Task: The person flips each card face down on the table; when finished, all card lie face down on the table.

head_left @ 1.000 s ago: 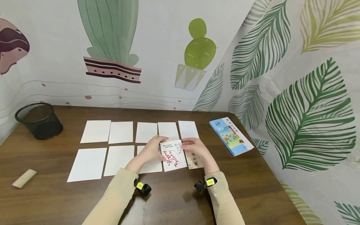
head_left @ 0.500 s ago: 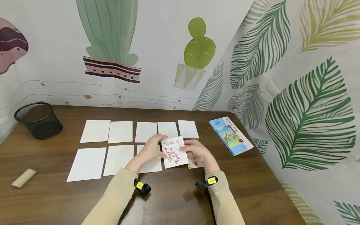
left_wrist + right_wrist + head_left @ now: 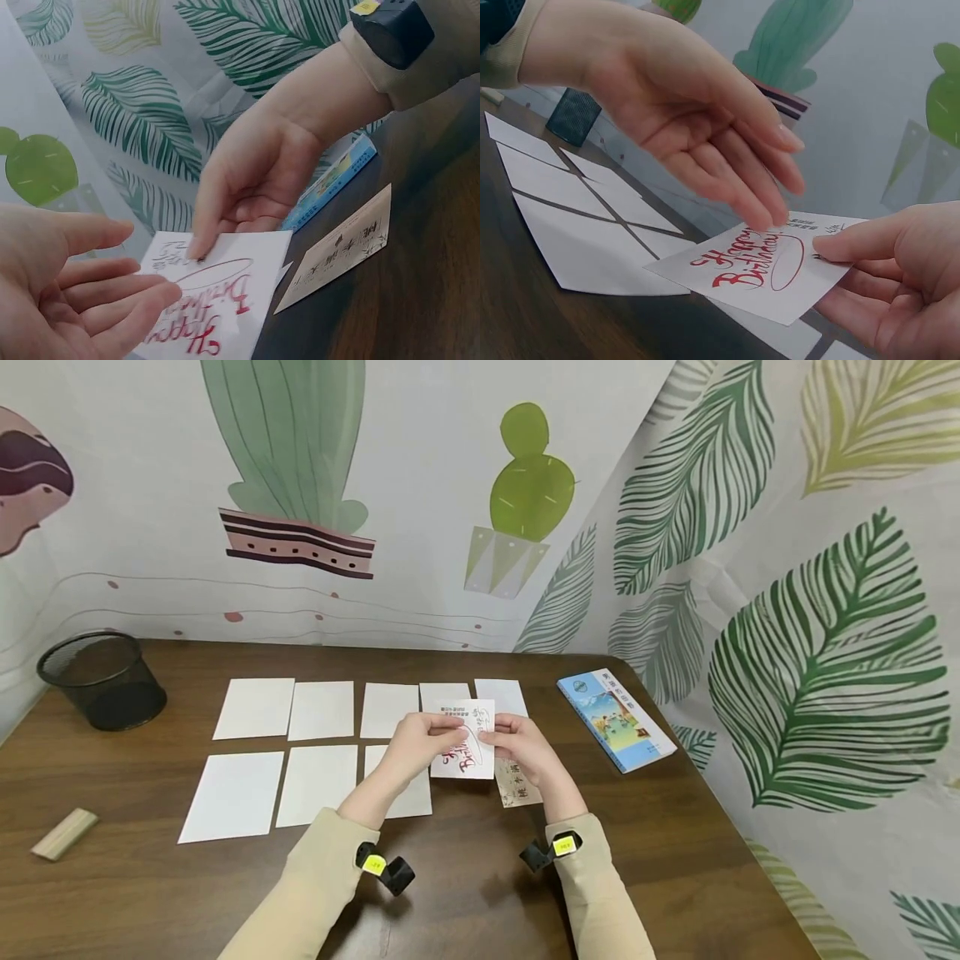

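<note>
A white birthday card (image 3: 477, 763) with red "Happy Birthday" lettering is up off the table. My right hand (image 3: 525, 750) pinches it at the edge, thumb on the printed face and fingers behind, as the right wrist view shows. Over the printed face hovers my left hand (image 3: 411, 752), fingers loosely extended and thumb apart, hiding part of the lettering in the head view. In the left wrist view the left fingers (image 3: 124, 300) overlap the card's edge without curling round it. A beige card (image 3: 517, 787) with dark characters lies on the table below my right hand.
Two rows of blank white cards (image 3: 231, 797) lie across the table. A blue illustrated book (image 3: 618, 722) is at the right, near the table edge. At the left are a black mesh pen holder (image 3: 108, 689) and a small wooden block (image 3: 65, 835).
The birthday card has risen from the table and tilted up toward the camera. My left hand has left the card's left edge and moved over its face, while the right hand keeps its pinch.
</note>
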The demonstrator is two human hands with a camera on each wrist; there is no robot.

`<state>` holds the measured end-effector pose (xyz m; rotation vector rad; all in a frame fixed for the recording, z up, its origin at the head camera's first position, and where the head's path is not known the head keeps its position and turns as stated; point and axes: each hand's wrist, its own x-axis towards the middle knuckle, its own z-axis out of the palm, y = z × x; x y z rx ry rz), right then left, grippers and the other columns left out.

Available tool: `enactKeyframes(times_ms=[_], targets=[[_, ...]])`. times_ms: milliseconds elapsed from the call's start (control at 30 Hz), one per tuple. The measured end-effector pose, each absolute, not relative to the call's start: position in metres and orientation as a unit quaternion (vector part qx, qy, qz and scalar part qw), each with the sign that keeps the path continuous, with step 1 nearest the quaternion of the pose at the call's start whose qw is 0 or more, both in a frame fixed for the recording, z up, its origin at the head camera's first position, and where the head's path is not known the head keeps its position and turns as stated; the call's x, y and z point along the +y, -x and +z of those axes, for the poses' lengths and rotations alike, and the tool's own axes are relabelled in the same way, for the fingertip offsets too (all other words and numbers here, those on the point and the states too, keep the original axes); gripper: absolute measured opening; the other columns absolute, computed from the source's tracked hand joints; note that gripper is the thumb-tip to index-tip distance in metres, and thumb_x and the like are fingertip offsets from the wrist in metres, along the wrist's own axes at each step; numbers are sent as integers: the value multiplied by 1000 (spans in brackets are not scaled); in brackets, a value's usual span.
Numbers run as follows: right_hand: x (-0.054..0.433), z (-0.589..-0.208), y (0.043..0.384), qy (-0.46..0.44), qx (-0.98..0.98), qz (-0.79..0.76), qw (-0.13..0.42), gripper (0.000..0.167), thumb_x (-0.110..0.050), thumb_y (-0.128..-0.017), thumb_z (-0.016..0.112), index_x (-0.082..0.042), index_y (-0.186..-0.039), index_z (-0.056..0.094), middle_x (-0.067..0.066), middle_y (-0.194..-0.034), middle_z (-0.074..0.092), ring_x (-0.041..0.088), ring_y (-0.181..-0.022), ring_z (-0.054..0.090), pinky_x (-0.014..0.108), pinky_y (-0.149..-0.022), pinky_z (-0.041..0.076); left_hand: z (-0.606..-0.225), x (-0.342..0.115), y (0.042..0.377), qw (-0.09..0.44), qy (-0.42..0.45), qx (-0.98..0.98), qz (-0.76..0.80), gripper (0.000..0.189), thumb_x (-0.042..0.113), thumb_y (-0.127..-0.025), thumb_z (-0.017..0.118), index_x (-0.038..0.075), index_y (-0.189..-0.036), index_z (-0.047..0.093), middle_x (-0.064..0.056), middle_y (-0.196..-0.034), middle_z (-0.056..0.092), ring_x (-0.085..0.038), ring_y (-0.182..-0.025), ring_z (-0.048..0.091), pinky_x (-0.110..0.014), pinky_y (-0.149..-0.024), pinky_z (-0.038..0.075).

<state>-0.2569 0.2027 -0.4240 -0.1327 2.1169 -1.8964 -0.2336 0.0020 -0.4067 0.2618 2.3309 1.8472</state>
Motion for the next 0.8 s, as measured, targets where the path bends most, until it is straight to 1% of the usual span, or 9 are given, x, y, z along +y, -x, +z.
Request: enactKeyframes(times_ms=[167,267,400,467,567,700,800], targets=[[198,-418,254,53,726,-674,122,38,1,-92,58,17,-126,52,14,-107,70,9,-85,68,25,-77,59,-404,6,230,72,-74,786,610,33,20,-93,65,-3,-116,69,-17,-104,74,-23,-89,70,-34,-81,57],[195,-416,252,53,724,-679,115,39,1,-92,58,17,-127,51,11,-106,70,9,-86,68,24,-77,58,-402,8,228,65,-66,786,611,34,22,-95,62,-3,-117,69,-17,-106,73,-25,-93,70,-35,-84,58],[191,-416,251,61,719,-683,114,40,0,-91,59,16,-127,51,2,-100,69,8,-86,67,23,-77,57,-402,11,226,56,-57,782,618,36,23,-98,59,-3,-121,67,-19,-109,72,-28,-99,71,-37,-89,57],[189,-416,251,71,715,-686,114,41,-1,-91,59,15,-128,50,0,-100,67,8,-87,66,23,-78,56,-401,12,225,45,-62,790,609,36,23,-99,57,-3,-121,67,-19,-108,72,-28,-99,71,-39,-90,57],[187,-416,250,84,712,-688,111,42,-1,-90,59,14,-128,50,-1,-101,64,8,-88,65,22,-80,55,-399,13,224,33,-75,802,591,37,26,-100,55,-1,-121,67,-18,-105,73,-27,-99,70,-42,-91,56],[186,-414,249,96,713,-685,112,42,1,-88,62,11,-126,51,-1,-103,61,9,-93,64,23,-84,53,-397,14,224,29,-85,810,580,40,32,-101,53,1,-122,67,-16,-113,72,-27,-104,66,-46,-93,53],[187,-413,248,107,715,-680,121,44,0,-87,66,9,-126,51,-2,-106,60,9,-97,62,24,-86,52,-398,13,225,19,-94,810,578,42,34,-99,56,1,-123,67,-16,-120,69,-29,-111,65,-47,-96,52]])
